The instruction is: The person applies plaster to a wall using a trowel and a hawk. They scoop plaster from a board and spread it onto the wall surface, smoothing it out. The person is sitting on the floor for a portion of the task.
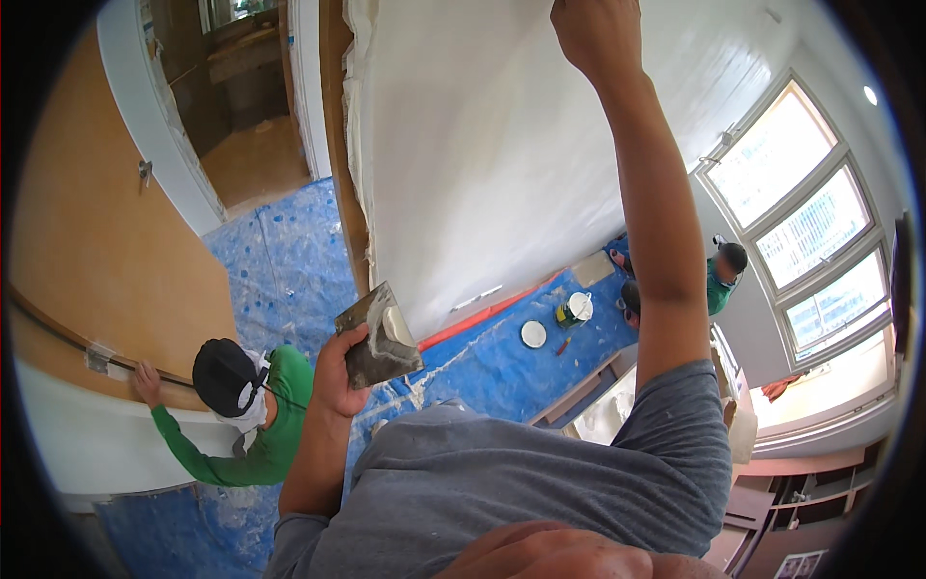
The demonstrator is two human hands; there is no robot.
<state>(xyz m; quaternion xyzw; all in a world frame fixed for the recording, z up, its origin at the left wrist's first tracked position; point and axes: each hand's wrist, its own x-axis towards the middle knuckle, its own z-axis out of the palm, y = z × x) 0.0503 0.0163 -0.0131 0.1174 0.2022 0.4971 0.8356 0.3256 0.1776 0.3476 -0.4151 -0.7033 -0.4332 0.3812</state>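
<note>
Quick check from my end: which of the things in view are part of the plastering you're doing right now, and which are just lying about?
In use:
- hawk board with white plaster, held in the left hand
- white wall, with the right hand up against it

Lying about:
- paint can on the blue floor sheet
- round white lid
- wooden door

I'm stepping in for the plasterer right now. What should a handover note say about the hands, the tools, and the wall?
Left hand: grip shut on a plaster hawk carrying a lump of white filler.
Right hand: raised against the white wall; any tool in it is out of view.
Below: bucket and lid on the blue floor sheet.
Done: wall looks white overall.
Left: filler remains on the hawk.
</note>
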